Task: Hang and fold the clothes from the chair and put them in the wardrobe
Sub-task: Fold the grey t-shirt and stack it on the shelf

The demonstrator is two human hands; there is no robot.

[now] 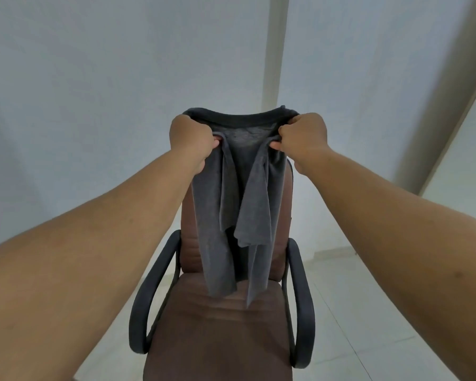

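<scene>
A dark grey T-shirt [231, 204] hangs in the air above a brown office chair [220, 334]. My left hand [191, 140] grips the shirt at one side of its neckline. My right hand [304, 136] grips the other side, so the collar stretches between both fists. The shirt's body and a sleeve dangle down in front of the chair's backrest, and the lowest edge reaches just above the seat. No other clothes show on the chair.
The chair has black curved armrests [154, 295] on both sides. A pale blue-grey wall [121, 78] stands behind it, with a lighter vertical pillar [276, 50] at the right. The floor is light tile [368, 312].
</scene>
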